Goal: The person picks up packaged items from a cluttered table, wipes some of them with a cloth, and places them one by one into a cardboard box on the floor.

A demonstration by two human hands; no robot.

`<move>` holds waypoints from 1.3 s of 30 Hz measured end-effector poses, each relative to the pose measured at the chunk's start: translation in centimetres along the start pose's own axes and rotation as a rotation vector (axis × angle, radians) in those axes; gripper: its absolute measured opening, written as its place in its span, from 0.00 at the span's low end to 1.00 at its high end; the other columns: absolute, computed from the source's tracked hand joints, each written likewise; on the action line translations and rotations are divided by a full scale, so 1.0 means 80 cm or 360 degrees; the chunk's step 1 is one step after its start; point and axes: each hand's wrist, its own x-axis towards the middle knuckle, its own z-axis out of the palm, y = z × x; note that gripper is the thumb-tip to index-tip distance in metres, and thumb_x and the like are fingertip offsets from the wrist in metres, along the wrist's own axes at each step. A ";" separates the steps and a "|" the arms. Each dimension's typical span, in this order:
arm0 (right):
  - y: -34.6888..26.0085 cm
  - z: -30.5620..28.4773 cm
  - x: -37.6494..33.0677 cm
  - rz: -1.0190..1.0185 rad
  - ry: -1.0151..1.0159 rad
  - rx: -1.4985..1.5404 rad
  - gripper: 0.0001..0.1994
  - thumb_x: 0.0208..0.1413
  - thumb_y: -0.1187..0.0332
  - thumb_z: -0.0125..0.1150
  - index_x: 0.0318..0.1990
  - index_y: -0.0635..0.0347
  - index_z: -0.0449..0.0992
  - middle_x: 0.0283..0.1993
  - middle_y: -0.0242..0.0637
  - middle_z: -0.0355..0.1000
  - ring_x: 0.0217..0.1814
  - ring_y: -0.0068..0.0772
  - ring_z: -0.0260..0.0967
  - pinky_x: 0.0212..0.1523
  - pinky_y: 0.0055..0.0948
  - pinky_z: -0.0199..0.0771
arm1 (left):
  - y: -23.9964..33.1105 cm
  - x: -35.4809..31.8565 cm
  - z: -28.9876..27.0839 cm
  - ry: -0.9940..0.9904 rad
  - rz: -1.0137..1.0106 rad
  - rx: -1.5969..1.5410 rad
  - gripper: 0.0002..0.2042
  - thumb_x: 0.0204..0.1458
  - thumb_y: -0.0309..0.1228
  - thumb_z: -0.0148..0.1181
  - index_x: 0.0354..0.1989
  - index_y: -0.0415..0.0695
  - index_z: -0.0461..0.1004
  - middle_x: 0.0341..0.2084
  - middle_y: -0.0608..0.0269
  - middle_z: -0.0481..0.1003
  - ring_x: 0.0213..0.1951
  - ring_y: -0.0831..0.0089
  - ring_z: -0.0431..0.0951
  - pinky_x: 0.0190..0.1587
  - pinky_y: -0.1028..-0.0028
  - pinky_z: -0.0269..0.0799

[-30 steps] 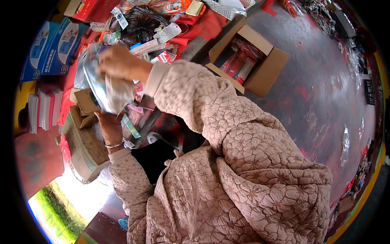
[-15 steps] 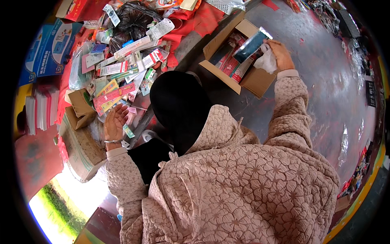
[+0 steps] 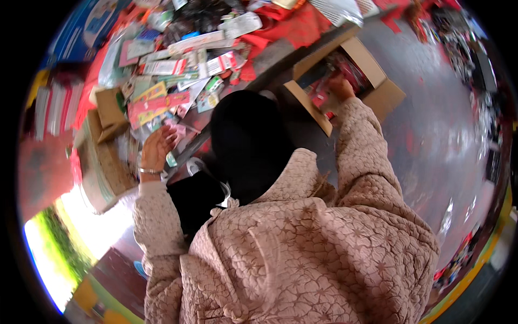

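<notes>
My right hand (image 3: 341, 87) reaches into an open cardboard box (image 3: 387, 97) on the dark floor. Its fingers are smeared by motion among red packages (image 3: 353, 71), so whether it grips one is unclear. My left hand (image 3: 156, 147), with a bangle at the wrist, hovers palm turned inward, its fingers apart and slightly curved, nothing in them. Close by it lie a pink ruler-like pack (image 3: 162, 107) and a heap of small carded and boxed goods (image 3: 164, 67).
A black plastic bag (image 3: 202, 19) sits at the back of the heap. Small open cartons (image 3: 111, 119) stand left of my left hand, near a stack of booklets (image 3: 58, 110). A blue box (image 3: 86, 32) is at the far left. More clutter (image 3: 458, 48) lines the far right.
My right hand has moved left and down into the box; the dark flat shiny thing and white cloth it held no longer show. The view has shifted; my left hand stays much the same.
</notes>
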 end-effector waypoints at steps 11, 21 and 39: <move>-0.050 0.000 0.018 -0.0147 -0.0366 0.0270 0.16 0.48 0.63 0.53 0.44 0.57 0.71 0.40 0.40 0.71 0.39 0.40 0.71 0.38 0.33 0.71 | 0.011 -0.021 0.007 0.0032 -0.0017 0.0084 0.17 0.54 0.37 0.46 0.46 0.37 0.66 0.38 0.56 0.72 0.37 0.71 0.74 0.38 0.77 0.70; -0.065 -0.035 -0.047 0.0506 -0.0454 0.2711 0.15 0.51 0.73 0.49 0.47 0.66 0.69 0.31 0.36 0.70 0.31 0.30 0.70 0.31 0.26 0.72 | 0.006 -0.008 0.015 0.0091 -0.0128 0.0106 0.16 0.55 0.37 0.46 0.44 0.37 0.67 0.36 0.58 0.72 0.36 0.73 0.74 0.37 0.78 0.70; -0.010 -0.125 -0.015 0.0212 -0.0411 0.1769 0.14 0.48 0.61 0.50 0.34 0.61 0.76 0.36 0.35 0.72 0.33 0.30 0.68 0.36 0.27 0.69 | 0.076 -0.051 -0.104 0.0351 0.0859 -0.0989 0.13 0.54 0.30 0.44 0.44 0.35 0.66 0.36 0.54 0.72 0.39 0.68 0.73 0.42 0.74 0.70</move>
